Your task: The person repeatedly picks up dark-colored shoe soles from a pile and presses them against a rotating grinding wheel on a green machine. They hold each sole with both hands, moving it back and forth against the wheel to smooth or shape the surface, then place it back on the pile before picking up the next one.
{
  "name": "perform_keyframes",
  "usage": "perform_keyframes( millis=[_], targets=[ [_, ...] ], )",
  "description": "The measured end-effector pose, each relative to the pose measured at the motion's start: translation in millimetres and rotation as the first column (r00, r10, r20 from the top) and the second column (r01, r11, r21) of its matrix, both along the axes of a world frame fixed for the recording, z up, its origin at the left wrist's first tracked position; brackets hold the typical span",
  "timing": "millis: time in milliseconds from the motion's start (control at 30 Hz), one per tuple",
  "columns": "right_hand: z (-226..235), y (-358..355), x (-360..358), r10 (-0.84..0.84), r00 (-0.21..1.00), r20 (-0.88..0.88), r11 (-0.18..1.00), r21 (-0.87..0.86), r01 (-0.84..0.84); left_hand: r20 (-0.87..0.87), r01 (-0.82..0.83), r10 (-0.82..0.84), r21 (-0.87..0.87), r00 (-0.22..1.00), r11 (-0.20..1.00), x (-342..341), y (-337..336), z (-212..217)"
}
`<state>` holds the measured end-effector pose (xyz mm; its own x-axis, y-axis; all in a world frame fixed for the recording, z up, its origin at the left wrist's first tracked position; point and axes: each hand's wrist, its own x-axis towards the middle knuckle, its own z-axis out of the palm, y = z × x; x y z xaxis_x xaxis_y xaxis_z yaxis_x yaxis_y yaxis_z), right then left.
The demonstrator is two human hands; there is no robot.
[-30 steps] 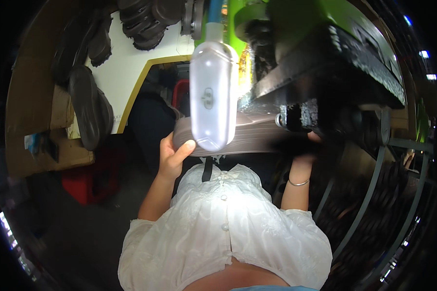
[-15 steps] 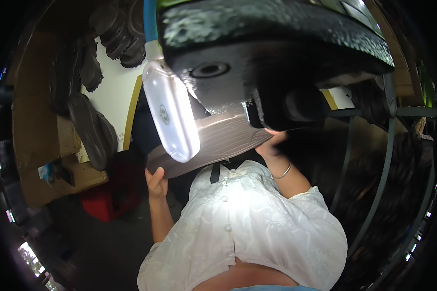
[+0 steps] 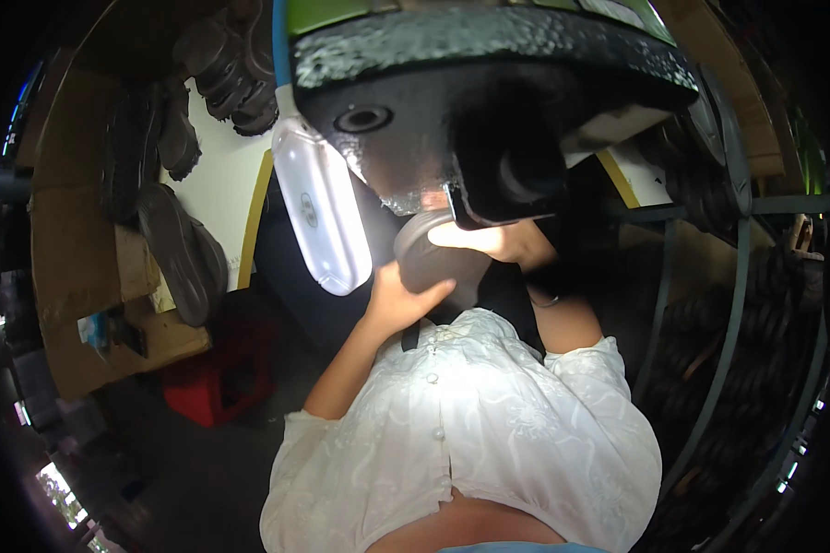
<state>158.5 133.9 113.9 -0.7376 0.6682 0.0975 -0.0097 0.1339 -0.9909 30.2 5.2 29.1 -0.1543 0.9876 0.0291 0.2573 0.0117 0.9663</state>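
Left hand (image 3: 399, 300): gripped brown sole (image 3: 444, 265) at left | right hand (image 3: 512, 241): grasped its upper end, partly hidden | sole: lay just below black machine head (image 3: 415, 115) in view | judged best: steady two-handed hold

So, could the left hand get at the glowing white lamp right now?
Probably yes: the left hand appears near the lamp with nothing visible between them, though it's holding the brown sole.

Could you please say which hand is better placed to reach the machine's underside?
Probably the right hand: it appears just below the machine, while the left hand sits lower on the sole.
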Motion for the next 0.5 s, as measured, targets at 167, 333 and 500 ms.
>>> perform_keyframes(
  millis=[167,333,500],
  targets=[
    [-7.7,-0.5,15.8,0.048,0.997,-0.068,0.999,-0.02,-0.049,0.242,-0.117,0.106,0.031,0.964,0.993,4.0,34.4,44.5],
    [-44.2,-16.5,70.8,0.403,0.836,0.372,0.908,-0.274,-0.316,0.342,-0.217,0.161,0.133,0.926,0.967,12.5,27.0,41.9],
    [-62.2,5.7,153.8,0.167,0.907,0.387,0.953,-0.301,-0.047,0.468,-0.221,0.164,0.069,0.868,0.973,14.6,13.4,32.0]
  ],
)
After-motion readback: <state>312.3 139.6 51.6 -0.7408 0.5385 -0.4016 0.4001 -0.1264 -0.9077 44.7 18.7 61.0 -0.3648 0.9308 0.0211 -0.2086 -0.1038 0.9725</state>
